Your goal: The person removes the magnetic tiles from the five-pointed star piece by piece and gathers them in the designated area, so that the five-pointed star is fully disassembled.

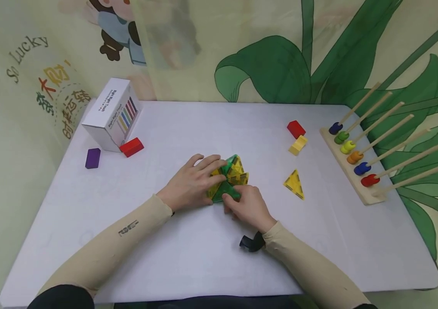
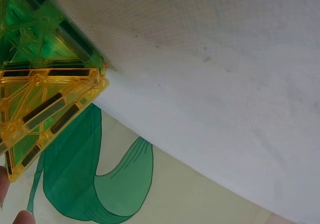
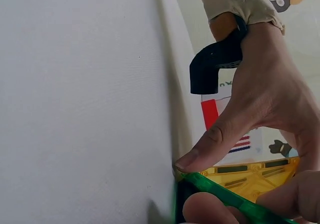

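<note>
Head view shows both hands meeting near the middle of the white worktop (image 1: 188, 266) on a small cluster of translucent magnetic tiles (image 1: 229, 178), green and yellow triangles joined into a raised shape. From the near left comes the left hand (image 1: 189, 182), lying over the cluster's left side with its fingers stretched fairly straight across the top tiles. From the near right, the right hand (image 1: 247, 208) has thumb and fingers curled around the near green tile, pinching its edge; the right wrist view confirms this, the thumb (image 3: 210, 144) pressed at the green tile's corner where it meets the worktop. Left wrist view shows a yellow tile and a green tile lifted at an angle, with fingertips at the frame's lower left. A loose yellow triangle tile (image 1: 294, 184) lies flat just right of the hands. Toward the far right sit a red block (image 1: 296, 128) and a yellow block (image 1: 297, 144), touching or nearly so, beside a wooden peg rack (image 1: 357, 171) along the right edge. At the far left corner stand a white box (image 1: 110, 113), a red brick (image 1: 131, 146) and a purple block (image 1: 93, 158).
</note>
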Tool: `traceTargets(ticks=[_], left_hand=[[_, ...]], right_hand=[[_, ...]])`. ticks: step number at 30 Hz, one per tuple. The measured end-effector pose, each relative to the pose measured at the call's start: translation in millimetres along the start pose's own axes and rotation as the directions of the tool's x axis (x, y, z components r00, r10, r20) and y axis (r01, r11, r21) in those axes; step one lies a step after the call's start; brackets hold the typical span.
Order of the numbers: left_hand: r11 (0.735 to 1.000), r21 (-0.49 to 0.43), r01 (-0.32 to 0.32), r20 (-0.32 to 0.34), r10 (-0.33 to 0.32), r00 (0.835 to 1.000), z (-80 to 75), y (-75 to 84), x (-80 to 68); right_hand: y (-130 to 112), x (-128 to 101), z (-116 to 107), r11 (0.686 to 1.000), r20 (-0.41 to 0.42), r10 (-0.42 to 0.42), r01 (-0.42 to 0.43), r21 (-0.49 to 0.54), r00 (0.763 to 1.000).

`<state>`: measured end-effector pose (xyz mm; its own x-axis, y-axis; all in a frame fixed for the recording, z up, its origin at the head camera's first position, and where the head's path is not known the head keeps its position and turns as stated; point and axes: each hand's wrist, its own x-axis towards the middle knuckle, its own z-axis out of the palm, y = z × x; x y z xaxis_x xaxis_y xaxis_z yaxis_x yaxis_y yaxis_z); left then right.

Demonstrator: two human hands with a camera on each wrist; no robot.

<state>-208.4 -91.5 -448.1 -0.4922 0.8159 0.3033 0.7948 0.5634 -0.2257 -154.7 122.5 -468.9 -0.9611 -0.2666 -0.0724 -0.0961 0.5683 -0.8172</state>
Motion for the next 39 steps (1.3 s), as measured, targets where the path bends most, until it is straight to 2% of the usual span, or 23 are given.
traceTargets(ticks=[9,13,17,19,25,28,35,39], left_hand=[[1.0,0.008,0.007,0.03,-0.008,1.0,-2.6,1.0,1.1],[1.0,0.012,0.003,0.036,-0.003,0.999,-2.3,1.6,2.4],[1.0,0.004,0.004,0.035,-0.004,0.999,-2.0,1.0,2.4],[1.0,-0.006,0.006,0.035,-0.006,0.999,-2.3,0.5,1.9],[1.0,-0.026,0.007,0.026,-0.007,1.0,-1.7,-0.5,-0.2],[0.999,-0.031,0.007,0.016,-0.007,1.0,-0.9,-0.9,-1.2],[0.999,-0.047,0.003,-0.012,-0.004,1.0,-0.4,-2.5,-1.4],[0.998,-0.059,0.008,-0.019,-0.009,1.0,-2.8,-4.8,-1.3]], right_hand=[[4,-11,-12,0.996,0.038,0.02,-0.017,-0.085,0.999],[16,-20,-26,0.985,0.086,0.077,-0.063,-0.159,0.993],[30,-26,-44,0.96,0.114,0.142,-0.109,-0.257,0.983],[36,-28,-54,0.942,0.091,0.173,-0.138,-0.305,0.981],[49,-35,-80,0.866,-0.055,0.255,-0.253,-0.431,0.965],[53,-40,-91,0.838,-0.088,0.28,-0.288,-0.463,0.956],[56,-52,-102,0.807,-0.139,0.31,-0.337,-0.484,0.941],[49,-56,-98,0.82,-0.229,0.214,-0.302,-0.485,0.949]])
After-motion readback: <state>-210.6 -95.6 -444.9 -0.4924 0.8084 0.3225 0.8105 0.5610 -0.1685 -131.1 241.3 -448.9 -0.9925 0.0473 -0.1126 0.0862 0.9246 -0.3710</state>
